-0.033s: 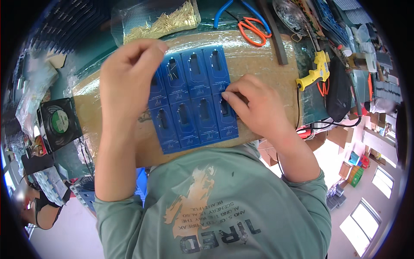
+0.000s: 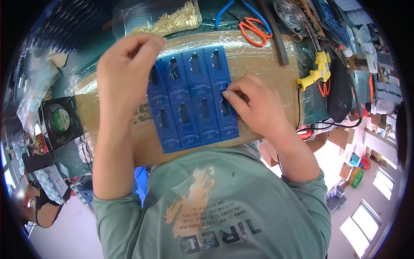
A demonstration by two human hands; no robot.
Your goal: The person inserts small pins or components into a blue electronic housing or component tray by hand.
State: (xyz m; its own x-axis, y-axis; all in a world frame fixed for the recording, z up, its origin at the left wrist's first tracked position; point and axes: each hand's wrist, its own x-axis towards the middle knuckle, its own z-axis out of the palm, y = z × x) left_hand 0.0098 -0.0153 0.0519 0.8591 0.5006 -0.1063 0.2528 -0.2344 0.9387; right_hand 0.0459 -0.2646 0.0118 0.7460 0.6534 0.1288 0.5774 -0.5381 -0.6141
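A panel of blue circuit boards [image 2: 194, 96], with several cut-out windows, lies flat on the brown work surface in front of me. My left hand [image 2: 122, 71] is raised over its upper left corner, thumb and fingers pinched together; anything between them is too small to make out. At the panel's right edge, my right hand [image 2: 261, 105] has thumb and forefinger pressed together over a lower right board. Its pinch hides whatever sits there. A few thin metal pins [image 2: 174, 73] rest in one upper window. Beyond the panel, a clear plastic tray [image 2: 129, 15] holds a heap of gold-coloured pins [image 2: 174, 20].
Blue-handled pliers [image 2: 220, 16] and orange-handled scissors [image 2: 254, 34] lie behind the panel, beside a dark bar [image 2: 276, 43]. On the right are a yellow soldering gun [image 2: 317, 73] and a black pouch [image 2: 339, 97]. A black fan [image 2: 60, 123] stands at left.
My left hand has shifted slightly left and away from me. The right hand keeps its place at the panel's edge.
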